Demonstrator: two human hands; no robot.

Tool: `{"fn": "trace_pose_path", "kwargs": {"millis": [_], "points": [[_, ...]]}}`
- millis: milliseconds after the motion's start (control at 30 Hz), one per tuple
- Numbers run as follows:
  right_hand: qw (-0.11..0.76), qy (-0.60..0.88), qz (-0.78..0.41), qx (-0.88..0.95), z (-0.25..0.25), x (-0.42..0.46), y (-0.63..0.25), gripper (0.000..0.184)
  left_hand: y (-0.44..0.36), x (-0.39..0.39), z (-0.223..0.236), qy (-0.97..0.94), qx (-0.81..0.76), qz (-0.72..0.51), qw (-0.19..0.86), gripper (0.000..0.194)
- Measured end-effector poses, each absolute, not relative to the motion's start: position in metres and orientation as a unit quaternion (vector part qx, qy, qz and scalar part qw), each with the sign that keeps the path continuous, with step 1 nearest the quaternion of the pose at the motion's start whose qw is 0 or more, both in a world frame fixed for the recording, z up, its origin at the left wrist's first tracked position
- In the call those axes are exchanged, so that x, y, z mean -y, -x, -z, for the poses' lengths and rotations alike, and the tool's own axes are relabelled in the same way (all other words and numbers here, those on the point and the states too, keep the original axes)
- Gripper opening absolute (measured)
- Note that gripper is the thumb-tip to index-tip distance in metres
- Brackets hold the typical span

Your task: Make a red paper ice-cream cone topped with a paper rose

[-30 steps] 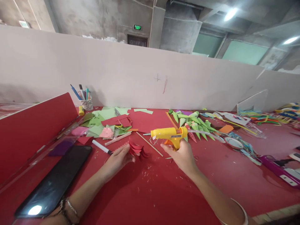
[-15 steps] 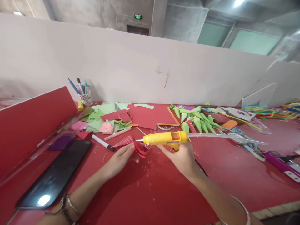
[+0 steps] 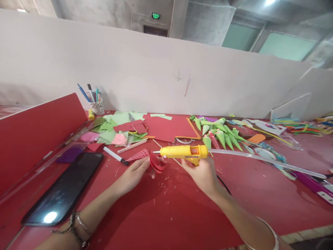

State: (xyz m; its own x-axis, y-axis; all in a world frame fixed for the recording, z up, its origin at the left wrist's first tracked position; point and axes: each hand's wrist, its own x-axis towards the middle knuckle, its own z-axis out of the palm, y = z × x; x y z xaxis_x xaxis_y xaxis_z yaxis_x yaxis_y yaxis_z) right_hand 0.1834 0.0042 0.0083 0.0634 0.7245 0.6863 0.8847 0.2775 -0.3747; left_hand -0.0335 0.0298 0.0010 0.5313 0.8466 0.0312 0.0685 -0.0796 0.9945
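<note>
My left hand [image 3: 134, 175] is closed on a curled red paper strip [image 3: 158, 166], pinching its left side with thumb and fingers. Just beyond those fingers is a red paper cone [image 3: 139, 155] with white grid lines; whether it joins the strip I cannot tell. In my right hand [image 3: 205, 177] is a yellow hot glue gun [image 3: 179, 151], wrapped by its handle and aimed left. Its metal nozzle is right above the curled strip, and I cannot make out if they touch. A long clear glue stick [image 3: 249, 155] sticks out of the gun's back.
A black phone [image 3: 65, 187] lies at left, near a white marker [image 3: 112, 153]. Green paper scraps [image 3: 119, 119] and red sheets [image 3: 169, 125] lie behind. Several green paper cones [image 3: 221, 137] are heaped right of centre. A purple power strip [image 3: 312, 184] is far right; a pen cup [image 3: 97, 107] stands against the board.
The view has shifted slightly. The glue stick's back end now reaches further right and lower. Both hands keep their grips, with the nozzle still by the red strip.
</note>
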Motion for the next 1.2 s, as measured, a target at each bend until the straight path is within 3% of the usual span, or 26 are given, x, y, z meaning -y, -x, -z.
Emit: {"fn": "trace_pose_path", "kwargs": {"millis": [600, 1200], "points": [[0.418, 0.571, 0.145, 0.691, -0.0112, -0.0041, -0.1830, 0.014, 0.0346, -0.0336, 0.0003, -0.679, -0.362, -0.312, 0.558, 0.037], [0.398, 0.583, 0.104, 0.701, -0.0121, -0.0030, -0.1828, 0.012, 0.0368, -0.0373, 0.0055, -0.651, -0.352, -0.342, 0.578, 0.035]]}}
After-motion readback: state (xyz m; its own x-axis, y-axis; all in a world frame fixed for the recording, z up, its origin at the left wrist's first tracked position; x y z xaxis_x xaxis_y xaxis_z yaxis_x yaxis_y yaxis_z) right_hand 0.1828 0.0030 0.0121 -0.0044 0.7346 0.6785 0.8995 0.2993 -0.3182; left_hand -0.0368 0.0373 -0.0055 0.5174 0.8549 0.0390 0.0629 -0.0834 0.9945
